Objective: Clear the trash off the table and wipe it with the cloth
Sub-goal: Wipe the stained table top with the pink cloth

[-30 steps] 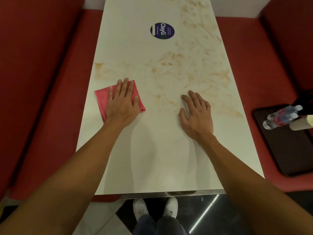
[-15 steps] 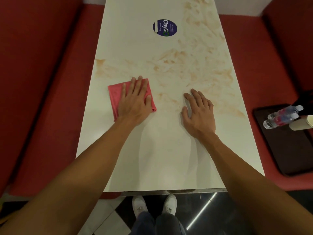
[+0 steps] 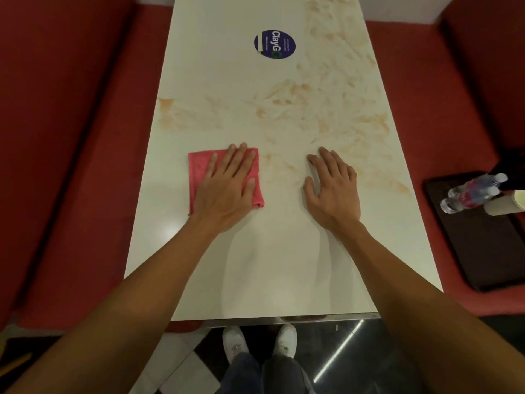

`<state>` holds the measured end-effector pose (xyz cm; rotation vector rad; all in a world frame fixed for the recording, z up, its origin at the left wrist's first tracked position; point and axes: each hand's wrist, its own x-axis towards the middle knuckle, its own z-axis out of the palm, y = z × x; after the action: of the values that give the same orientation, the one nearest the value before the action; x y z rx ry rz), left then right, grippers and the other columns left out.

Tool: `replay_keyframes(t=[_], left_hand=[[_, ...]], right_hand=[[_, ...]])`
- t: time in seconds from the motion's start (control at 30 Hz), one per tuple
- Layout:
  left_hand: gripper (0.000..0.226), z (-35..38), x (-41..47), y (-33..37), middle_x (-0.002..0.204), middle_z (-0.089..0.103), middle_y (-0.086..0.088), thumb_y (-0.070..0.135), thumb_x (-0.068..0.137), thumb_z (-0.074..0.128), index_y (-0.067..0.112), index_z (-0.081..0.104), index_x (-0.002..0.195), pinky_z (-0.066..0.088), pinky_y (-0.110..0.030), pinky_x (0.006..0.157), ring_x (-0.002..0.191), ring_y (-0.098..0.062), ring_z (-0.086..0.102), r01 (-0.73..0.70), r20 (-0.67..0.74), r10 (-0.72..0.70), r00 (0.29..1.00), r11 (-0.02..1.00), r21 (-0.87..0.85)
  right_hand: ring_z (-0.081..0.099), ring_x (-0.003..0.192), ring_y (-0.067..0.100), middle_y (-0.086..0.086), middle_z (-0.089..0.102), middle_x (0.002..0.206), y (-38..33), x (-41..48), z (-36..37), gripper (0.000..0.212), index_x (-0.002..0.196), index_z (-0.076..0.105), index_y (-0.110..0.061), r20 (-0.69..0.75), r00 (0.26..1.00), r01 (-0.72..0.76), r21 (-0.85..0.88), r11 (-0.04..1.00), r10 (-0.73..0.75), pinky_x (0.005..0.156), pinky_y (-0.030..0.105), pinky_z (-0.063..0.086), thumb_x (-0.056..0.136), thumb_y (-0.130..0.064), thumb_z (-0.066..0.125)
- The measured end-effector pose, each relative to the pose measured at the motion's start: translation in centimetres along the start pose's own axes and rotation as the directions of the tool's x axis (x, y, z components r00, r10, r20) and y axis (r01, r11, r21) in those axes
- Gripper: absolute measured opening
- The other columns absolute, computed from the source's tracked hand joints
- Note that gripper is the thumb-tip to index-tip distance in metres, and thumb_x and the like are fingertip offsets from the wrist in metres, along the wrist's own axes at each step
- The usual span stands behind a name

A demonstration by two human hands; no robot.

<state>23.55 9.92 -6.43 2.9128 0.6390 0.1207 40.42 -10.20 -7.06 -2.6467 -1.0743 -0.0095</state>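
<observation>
Your folded pink cloth [image 3: 199,172] looks soft and matt; the smooth white table [image 3: 272,280] gleams, orange-smeared.

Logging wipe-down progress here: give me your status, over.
Left hand flat, pressing pink cloth on table. Right hand flat on table beside it. Orange smears ahead, unwiped. In the path: only blue sticker, far end.
</observation>
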Motion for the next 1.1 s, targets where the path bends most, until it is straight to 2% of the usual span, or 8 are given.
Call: replay_keyframes(t=[0.13,0.23,0.37,0.43,0.67,0.8,0.9,1.1], left_hand=[[0.063,-0.4,0.5,-3.0,0.176,0.006,0.005,0.046,0.109,0.020,0.025,0.010,0.168,0.005,-0.050,0.131,0.162,-0.015,0.001,0.097,-0.004,-0.097,0.995,0.995,-0.012],[0.066,-0.1,3.8,-1.3,0.176,0.004,0.000,0.045,0.107,0.018,0.022,0.008,0.168,-0.001,-0.050,0.131,0.162,-0.020,0.000,0.198,-0.004,-0.199,0.980,0.980,-0.024],[0.063,0.3,1.5,1.1,0.175,0.016,-0.001,0.042,0.108,0.025,0.020,0.020,0.167,0.009,-0.052,0.130,0.162,-0.022,0.011,0.063,-0.034,-0.063,0.997,0.998,-0.017],[0.062,0.2,-0.7,-0.3,0.175,0.013,0.003,0.043,0.109,0.025,0.023,0.017,0.168,0.010,-0.051,0.130,0.162,-0.017,0.008,0.020,-0.010,-0.020,1.000,1.000,-0.011],[0.067,0.3,3.8,0.2,0.176,0.003,-0.002,0.045,0.107,0.018,0.020,0.007,0.168,0.001,-0.052,0.130,0.162,-0.022,-0.001,0.232,-0.003,-0.232,0.973,0.973,-0.021],[0.063,0.5,0.9,3.3,0.175,0.016,-0.002,0.040,0.108,0.024,0.019,0.020,0.167,0.008,-0.052,0.130,0.162,-0.022,0.010,0.088,-0.034,-0.089,0.995,0.996,-0.026],[0.064,0.5,-2.0,2.2,0.175,0.012,0.004,0.043,0.108,0.026,0.023,0.016,0.168,0.010,-0.049,0.130,0.162,-0.016,0.006,0.029,-0.015,-0.029,0.999,1.000,-0.006],[0.068,1.1,1.5,3.4,0.175,0.012,-0.002,0.045,0.105,0.026,0.020,0.017,0.168,0.007,-0.053,0.130,0.162,-0.023,0.007,0.259,-0.047,-0.260,0.964,0.965,-0.030]], right_hand=[[0.017,0.160,0.016,-0.004,0.027,0.172,-0.1,0.0,-0.1,0.055,0.157,0.039,-0.030,-0.001,1.000,-0.005,0.004,1.000,0.005,0.128,0.046,0.019,0.104,-0.043,0.040],[0.017,0.160,0.016,-0.004,0.027,0.172,0.0,0.1,-0.1,0.055,0.157,0.039,-0.030,0.000,1.000,-0.002,-0.001,1.000,0.002,0.128,0.045,0.019,0.104,-0.043,0.041],[0.017,0.160,0.016,-0.004,0.027,0.171,0.0,0.0,0.0,0.055,0.157,0.039,-0.030,0.001,1.000,0.002,-0.003,1.000,-0.002,0.128,0.045,0.019,0.104,-0.044,0.040],[0.017,0.160,0.016,-0.005,0.026,0.172,0.0,0.0,0.0,0.056,0.158,0.038,-0.030,0.005,1.000,0.000,0.002,1.000,0.000,0.128,0.045,0.019,0.104,-0.044,0.040],[0.019,0.160,0.016,-0.004,0.028,0.171,0.1,0.0,0.0,0.056,0.157,0.040,-0.029,-0.007,1.000,-0.002,0.000,1.000,0.002,0.127,0.046,0.021,0.103,-0.044,0.041],[0.019,0.159,0.017,-0.004,0.028,0.171,0.2,0.0,0.0,0.056,0.157,0.040,-0.029,-0.003,1.000,0.004,0.013,1.000,-0.004,0.127,0.046,0.020,0.103,-0.044,0.041],[0.018,0.160,0.017,-0.003,0.028,0.172,0.1,0.0,-0.1,0.056,0.157,0.040,-0.029,-0.003,1.000,0.007,0.022,1.000,-0.007,0.127,0.046,0.019,0.103,-0.044,0.041],[0.016,0.160,0.018,-0.003,0.025,0.173,0.2,0.0,-0.1,0.057,0.159,0.039,-0.028,0.018,1.000,0.003,0.019,1.000,-0.003,0.129,0.044,0.015,0.104,-0.045,0.039]])
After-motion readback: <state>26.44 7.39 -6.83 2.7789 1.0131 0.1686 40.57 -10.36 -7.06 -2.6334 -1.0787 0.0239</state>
